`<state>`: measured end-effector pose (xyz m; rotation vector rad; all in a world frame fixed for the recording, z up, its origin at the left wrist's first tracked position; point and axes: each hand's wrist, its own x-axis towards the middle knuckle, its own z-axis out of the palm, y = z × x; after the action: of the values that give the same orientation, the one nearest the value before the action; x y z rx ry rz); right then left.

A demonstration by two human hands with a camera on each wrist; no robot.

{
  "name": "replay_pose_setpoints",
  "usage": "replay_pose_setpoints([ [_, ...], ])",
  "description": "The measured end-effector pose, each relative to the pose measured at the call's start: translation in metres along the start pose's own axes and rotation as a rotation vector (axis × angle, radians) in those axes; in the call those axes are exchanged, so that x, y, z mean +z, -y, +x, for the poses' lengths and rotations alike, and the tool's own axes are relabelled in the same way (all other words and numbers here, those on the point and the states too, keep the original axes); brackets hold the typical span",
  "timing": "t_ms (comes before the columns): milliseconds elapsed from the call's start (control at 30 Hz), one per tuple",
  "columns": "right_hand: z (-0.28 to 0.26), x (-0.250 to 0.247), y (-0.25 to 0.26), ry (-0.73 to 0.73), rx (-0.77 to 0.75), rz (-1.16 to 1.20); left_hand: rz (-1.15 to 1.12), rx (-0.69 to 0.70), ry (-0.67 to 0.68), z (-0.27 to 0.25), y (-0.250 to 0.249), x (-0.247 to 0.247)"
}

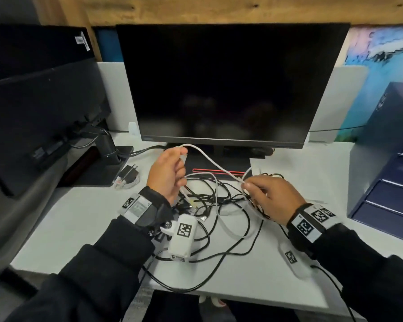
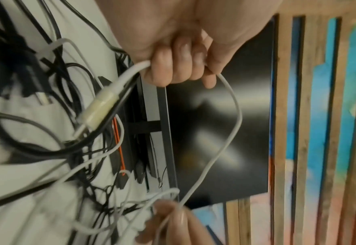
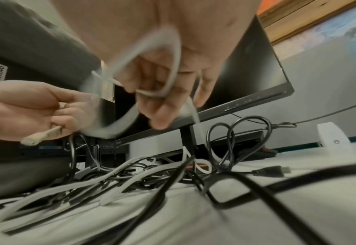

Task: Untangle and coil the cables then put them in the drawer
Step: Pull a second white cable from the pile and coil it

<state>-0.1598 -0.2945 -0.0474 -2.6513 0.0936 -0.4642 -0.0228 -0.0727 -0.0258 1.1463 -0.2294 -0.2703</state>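
A heap of tangled black and white cables (image 1: 209, 201) lies on the white desk (image 1: 79, 219) in front of the monitor. My left hand (image 1: 170, 170) grips one white cable (image 1: 209, 159) near its plug end (image 2: 101, 106), fingers curled round it. That cable arcs across to my right hand (image 1: 265, 194), which pinches it and holds white loops (image 3: 152, 69) of it. Both hands hover just above the heap. A navy drawer unit (image 1: 386, 170) stands at the right, with its drawers shut.
A black monitor (image 1: 228, 84) stands close behind the cables, its base (image 1: 219, 166) under them. A second monitor (image 1: 40, 112) fills the left. A black charger plug (image 1: 128, 174) lies at the left. Black cables (image 1: 196, 282) trail over the desk's front edge.
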Motion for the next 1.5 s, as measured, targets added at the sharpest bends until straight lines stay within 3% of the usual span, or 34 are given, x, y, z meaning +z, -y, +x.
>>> replay_pose_setpoints([
  [133, -0.003, 0.006, 0.017, -0.169, 0.008, -0.256, 0.172, 0.029, 0.126, -0.021, 0.022, 0.013],
  [233, -0.013, 0.003, 0.047, -0.245, -0.061, -0.077, 0.310, 0.114, 0.228, -0.034, 0.031, 0.024],
  [300, -0.019, 0.005, 0.056, -0.199, -0.114, 0.110, 0.324, 0.139, 0.285, -0.041, 0.033, 0.028],
  [367, -0.018, 0.003, 0.057, -0.120, -0.045, 0.372, 0.349, 0.158, 0.339, -0.044, 0.036, 0.028],
  [433, -0.015, -0.002, 0.051, -0.156, 0.009, 0.465, 0.429, 0.167, 0.381, -0.045, 0.038, 0.026],
  [533, -0.008, -0.011, 0.034, -0.304, -0.078, 0.321, 0.543, 0.095, 0.412, -0.045, 0.038, 0.023],
  [600, -0.006, -0.010, 0.025, -0.334, -0.099, 0.292, 0.438, -0.046, 0.444, -0.046, 0.033, 0.025],
  [667, -0.010, -0.001, 0.020, -0.291, -0.072, 0.288, 0.109, -0.237, 0.507, -0.045, 0.023, 0.029],
  [733, -0.016, 0.007, 0.021, -0.206, -0.057, 0.264, -0.234, -0.339, 0.552, -0.045, 0.011, 0.033],
  [867, -0.023, 0.010, 0.030, 0.041, -0.097, 0.060, -0.526, -0.311, 0.516, -0.045, -0.007, 0.040],
  [1000, -0.030, 0.014, 0.032, 0.273, -0.088, -0.094, -0.542, -0.226, 0.463, -0.042, -0.014, 0.039],
  [1233, -0.040, 0.011, 0.049, 0.310, -0.257, -0.219, -0.405, -0.131, 0.290, -0.048, 0.014, 0.044],
  [1500, -0.039, 0.008, 0.048, 0.350, -0.200, -0.196, -0.428, -0.093, 0.264, -0.042, 0.019, 0.049],
])
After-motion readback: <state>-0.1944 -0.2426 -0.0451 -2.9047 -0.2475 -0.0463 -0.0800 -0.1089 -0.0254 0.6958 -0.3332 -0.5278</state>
